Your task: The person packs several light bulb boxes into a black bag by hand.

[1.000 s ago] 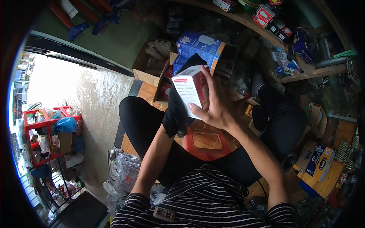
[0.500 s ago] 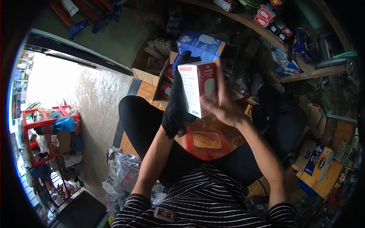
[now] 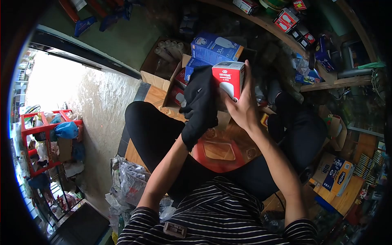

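A small red and white bulb box (image 3: 228, 78) is held up in front of me, upright, between both hands. My left hand (image 3: 201, 104) wears a black glove and presses against the box's left side. My right hand (image 3: 242, 107) is bare and grips the box from the right and below, fingers reaching up its right edge. Under the hands, on my lap, lies a red flat carton (image 3: 218, 150) with a window cut-out.
An open cardboard box (image 3: 163, 83) with blue bulb boxes (image 3: 215, 47) stands ahead on the floor. A wooden shelf (image 3: 281, 28) with small packs runs across the upper right. More cartons (image 3: 337, 175) sit at right. Plastic bags (image 3: 130, 183) lie at left, near the bright doorway.
The box has been turned about: its printed white label side faced me before, now the red front with the bulb picture does. Both hands shifted slightly up and right.
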`<state>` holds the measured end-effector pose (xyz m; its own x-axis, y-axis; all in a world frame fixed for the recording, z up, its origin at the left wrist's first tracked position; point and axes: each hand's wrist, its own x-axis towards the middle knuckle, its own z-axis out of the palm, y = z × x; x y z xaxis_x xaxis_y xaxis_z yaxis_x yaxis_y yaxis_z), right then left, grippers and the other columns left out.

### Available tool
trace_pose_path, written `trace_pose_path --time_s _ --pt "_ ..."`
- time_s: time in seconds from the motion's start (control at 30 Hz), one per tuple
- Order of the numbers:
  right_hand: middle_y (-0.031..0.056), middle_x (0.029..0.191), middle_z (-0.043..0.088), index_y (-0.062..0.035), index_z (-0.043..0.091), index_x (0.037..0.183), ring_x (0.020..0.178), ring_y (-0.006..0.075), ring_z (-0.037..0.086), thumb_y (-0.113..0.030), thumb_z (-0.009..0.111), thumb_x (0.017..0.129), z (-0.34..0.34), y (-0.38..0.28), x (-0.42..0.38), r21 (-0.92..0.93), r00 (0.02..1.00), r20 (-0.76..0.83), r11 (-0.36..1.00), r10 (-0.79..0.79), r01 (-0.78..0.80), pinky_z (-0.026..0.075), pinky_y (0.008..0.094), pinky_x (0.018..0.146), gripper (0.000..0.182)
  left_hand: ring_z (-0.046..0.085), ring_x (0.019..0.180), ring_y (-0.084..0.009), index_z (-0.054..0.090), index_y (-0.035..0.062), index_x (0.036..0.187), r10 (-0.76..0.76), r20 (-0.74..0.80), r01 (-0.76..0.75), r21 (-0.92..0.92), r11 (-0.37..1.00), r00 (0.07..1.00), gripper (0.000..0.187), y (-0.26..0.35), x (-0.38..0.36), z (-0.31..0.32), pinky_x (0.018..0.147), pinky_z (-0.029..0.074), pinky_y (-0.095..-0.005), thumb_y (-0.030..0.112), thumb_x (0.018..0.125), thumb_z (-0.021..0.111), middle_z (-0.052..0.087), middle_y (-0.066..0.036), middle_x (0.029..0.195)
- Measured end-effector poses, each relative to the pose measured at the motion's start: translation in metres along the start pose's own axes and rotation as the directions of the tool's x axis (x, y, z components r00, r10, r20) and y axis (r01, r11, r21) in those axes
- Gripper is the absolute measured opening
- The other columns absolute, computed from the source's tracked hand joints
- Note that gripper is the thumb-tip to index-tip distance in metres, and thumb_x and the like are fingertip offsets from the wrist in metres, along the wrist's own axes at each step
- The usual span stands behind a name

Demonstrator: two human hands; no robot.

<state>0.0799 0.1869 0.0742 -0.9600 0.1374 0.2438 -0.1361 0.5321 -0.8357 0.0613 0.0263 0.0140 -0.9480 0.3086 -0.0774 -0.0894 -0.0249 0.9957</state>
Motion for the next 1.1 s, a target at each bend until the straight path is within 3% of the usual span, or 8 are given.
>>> trace_pose_path --time_s 0.2,0.43,0.5,0.6,0.73,0.83,0.93,1.1 --pt "0.0389 0.153 0.030 0.0115 0.001 0.161 0.146 0.0494 0.035 -0.053 0.070 0.092 0.007 -0.016 -0.018 0.134 0.953 0.300 0.991 -0.049 0.009 0.032 0.0526 0.121 0.117 0.065 0.120 -0.0194 0.046 0.0060 0.149 -0.105 0.073 0.128 -0.578 0.806 0.992 0.054 0.030 0.008 -0.018 0.101 0.054 -0.0337 0.043 0.110 0.048 0.062 -0.013 0.138" --pt "0.0352 0.151 0.039 0.0078 0.013 0.161 0.143 0.0452 0.043 -0.046 0.068 0.093 -0.009 -0.005 0.009 0.169 0.998 0.016 0.984 0.061 -0.063 0.036 0.0493 0.118 0.103 0.070 0.108 -0.0258 0.046 0.0063 0.150 -0.163 -0.039 0.158 -0.103 0.982 0.986 0.065 0.024 -0.001 -0.003 0.089 0.056 -0.0368 0.014 0.091 0.072 0.066 -0.018 0.126" --pt "0.0346 0.152 0.039 0.0064 0.015 0.162 0.142 0.0449 0.043 -0.048 0.068 0.093 -0.013 -0.009 0.008 0.097 0.998 0.044 0.994 0.040 -0.044 0.037 0.0506 0.117 0.103 0.066 0.115 -0.0266 0.048 0.0024 0.147 0.281 0.008 -0.277 0.204 0.939 0.960 0.067 0.012 0.004 0.008 0.095 0.054 -0.0393 0.019 0.089 0.076 0.064 -0.016 0.131" --pt "0.0318 0.144 0.046 0.0033 0.015 0.163 0.129 0.0458 0.053 -0.051 0.068 0.092 -0.006 -0.022 -0.005 -0.056 0.932 0.229 0.952 -0.280 0.299 0.044 0.0525 0.110 0.104 0.059 0.130 -0.0248 0.043 0.0045 0.151 0.101 0.257 0.107 -0.682 0.723 0.961 0.057 -0.013 0.010 -0.005 0.111 0.049 -0.0400 0.025 0.102 0.064 0.058 -0.013 0.141" --pt "0.0326 0.141 0.048 -0.0021 0.018 0.164 0.127 0.0460 0.056 -0.048 0.068 0.091 -0.002 -0.040 -0.007 0.049 0.929 0.332 0.986 -0.165 0.157 0.049 0.0517 0.104 0.100 0.060 0.129 -0.0246 0.041 0.0112 0.154 -0.021 0.293 0.242 -0.746 0.620 0.956 0.055 -0.040 -0.002 -0.025 0.110 0.050 -0.0414 0.021 0.104 0.062 0.059 -0.013 0.141" --pt "0.0333 0.140 0.048 -0.0018 0.019 0.163 0.126 0.0462 0.057 -0.047 0.067 0.093 -0.012 -0.018 0.012 -0.081 0.973 0.098 0.973 -0.209 0.217 0.050 0.0498 0.103 0.096 0.077 0.081 -0.0258 0.045 0.0106 0.147 -0.327 0.039 0.294 0.350 0.890 0.944 0.069 0.055 -0.022 -0.010 0.069 0.063 -0.0348 0.028 0.088 0.076 0.074 -0.008 0.102" --pt "0.0346 0.139 0.048 -0.0021 0.020 0.163 0.125 0.0481 0.056 -0.048 0.068 0.093 -0.024 -0.018 0.016 -0.129 0.996 0.060 0.989 -0.066 0.074 0.050 0.0509 0.103 0.097 0.069 0.056 -0.0170 0.045 0.0110 0.142 -0.257 0.038 0.241 0.233 0.942 0.966 0.057 0.065 -0.014 0.021 0.053 0.057 -0.0264 0.024 0.093 0.071 0.070 -0.003 0.091" --pt "0.0301 0.135 0.051 0.0013 0.017 0.163 0.127 0.0435 0.056 -0.054 0.066 0.096 -0.015 -0.040 -0.004 -0.023 0.932 0.348 0.993 -0.100 0.115 0.049 0.0504 0.106 0.100 0.061 0.123 -0.0240 0.044 0.0084 0.150 0.055 0.137 0.011 -0.440 0.898 0.989 0.061 -0.070 -0.008 0.002 0.105 0.051 -0.0416 0.032 0.099 0.067 0.059 -0.010 0.138"
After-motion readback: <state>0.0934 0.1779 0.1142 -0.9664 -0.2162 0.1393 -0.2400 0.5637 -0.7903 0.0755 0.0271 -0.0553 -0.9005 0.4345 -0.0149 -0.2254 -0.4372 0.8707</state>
